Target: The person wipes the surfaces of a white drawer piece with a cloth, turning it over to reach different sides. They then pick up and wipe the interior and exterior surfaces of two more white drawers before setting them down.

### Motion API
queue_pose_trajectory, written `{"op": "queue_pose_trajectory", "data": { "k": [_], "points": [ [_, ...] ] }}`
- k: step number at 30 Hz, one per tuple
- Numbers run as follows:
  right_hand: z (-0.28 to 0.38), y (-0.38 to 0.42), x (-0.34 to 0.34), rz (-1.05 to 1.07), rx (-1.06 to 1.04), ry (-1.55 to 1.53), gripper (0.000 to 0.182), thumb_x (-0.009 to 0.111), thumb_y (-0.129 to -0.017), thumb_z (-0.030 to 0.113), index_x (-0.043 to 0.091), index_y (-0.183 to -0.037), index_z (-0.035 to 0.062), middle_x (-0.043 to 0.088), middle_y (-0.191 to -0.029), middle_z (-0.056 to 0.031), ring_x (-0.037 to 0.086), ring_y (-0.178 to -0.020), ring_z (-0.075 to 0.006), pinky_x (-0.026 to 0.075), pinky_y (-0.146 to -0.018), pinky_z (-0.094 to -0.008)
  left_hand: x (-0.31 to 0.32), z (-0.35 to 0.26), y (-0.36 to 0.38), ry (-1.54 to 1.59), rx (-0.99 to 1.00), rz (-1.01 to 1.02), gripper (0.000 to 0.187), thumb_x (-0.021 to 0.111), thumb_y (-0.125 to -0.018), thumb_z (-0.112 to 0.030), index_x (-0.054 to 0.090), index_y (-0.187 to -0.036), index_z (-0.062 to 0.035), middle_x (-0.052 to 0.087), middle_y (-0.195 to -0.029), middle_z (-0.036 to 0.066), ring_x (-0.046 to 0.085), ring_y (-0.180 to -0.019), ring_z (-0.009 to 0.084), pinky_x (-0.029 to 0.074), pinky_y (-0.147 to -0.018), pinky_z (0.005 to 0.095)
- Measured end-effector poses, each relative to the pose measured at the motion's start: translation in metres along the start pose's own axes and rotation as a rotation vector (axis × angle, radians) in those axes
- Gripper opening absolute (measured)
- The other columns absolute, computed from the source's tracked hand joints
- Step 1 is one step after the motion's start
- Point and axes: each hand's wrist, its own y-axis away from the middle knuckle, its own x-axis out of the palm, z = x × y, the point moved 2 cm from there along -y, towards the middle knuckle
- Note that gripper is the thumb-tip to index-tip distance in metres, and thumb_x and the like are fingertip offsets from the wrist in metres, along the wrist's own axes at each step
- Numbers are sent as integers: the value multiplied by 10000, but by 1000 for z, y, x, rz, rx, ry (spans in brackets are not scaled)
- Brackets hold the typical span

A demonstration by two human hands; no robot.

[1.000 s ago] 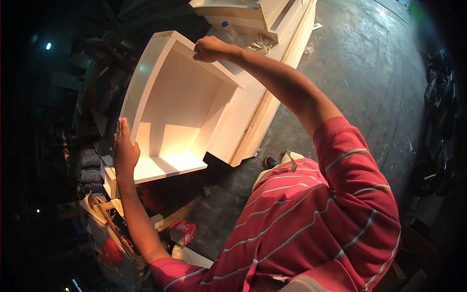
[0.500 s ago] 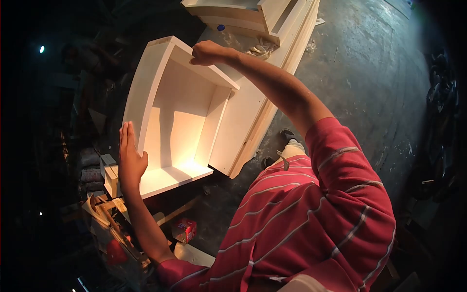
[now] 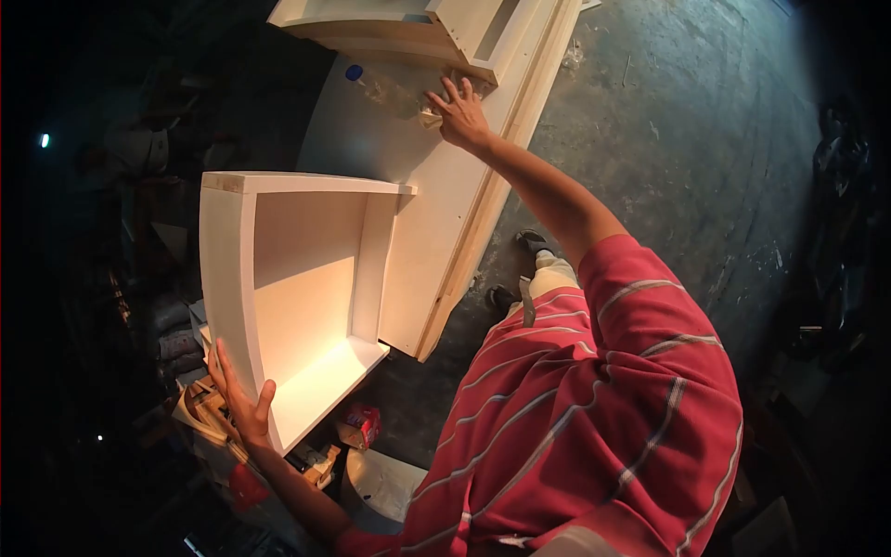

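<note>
A pale wooden drawer-like box (image 3: 229,278) with a curved front stands tilted on the bench, its lit open side toward me. My left hand (image 3: 243,399) lies against the lower part of its curved front, thumb apart from the fingers. Farther up the bench, my right hand (image 3: 461,116) is spread over a crumpled clear plastic bag (image 3: 429,118) with pale contents that I cannot make out. Beside the bag lies a clear plastic bottle (image 3: 380,90) with a blue cap. The right hand's fingers are apart, and no grip on the bag shows.
A second wooden box (image 3: 371,42) stands at the bench's far end. The long pale bench (image 3: 436,251) has a wooden edge on its right. Below the near box are a red package (image 3: 360,425), wood scraps (image 3: 209,408) and a whitish container (image 3: 380,483).
My right hand has left the box's upper edge, opened, and moved to the plastic bag. The box has turned and shifted lower left in view, with my left hand staying on its front.
</note>
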Motion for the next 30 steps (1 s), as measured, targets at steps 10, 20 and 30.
{"op": "queue_pose_trajectory", "data": {
  "k": [10, 20, 30],
  "points": [
    [-37, -2, 42, 62, 95, -345, 465, 647, -834, 212, 526, -1279, 158, 612, -1109, -165, 613, -1005, -391, 481, -873, -471, -2, 5, 1, -69, 25, 5, 1020, 619, -702, -603, 253, -1522, -118, 248, -1519, 180, 321, -1364, 365, 275, -1091, 513],
    [97, 170, -48, -159, 325, -987, 505, 620, -859, 264, 382, -1284, 130, 653, -982, -234, 645, -924, -418, 513, -820, -462, -26, 19, -15, -121, 298, 200, 1005, 590, -708, -618, 241, -1530, -156, 258, -1460, 270, 351, -1314, 417, 306, -1065, 531],
    [324, 299, 13, 394, -140, -700, 493, 727, -800, 322, 615, -1270, 225, 629, -1028, -159, 640, -935, -351, 518, -801, -415, -7, 28, -20, -25, 247, 49, 972, 552, -708, -625, 265, -1524, -182, 237, -1447, 297, 372, -1292, 426, 346, -1040, 529]
  ]
}}
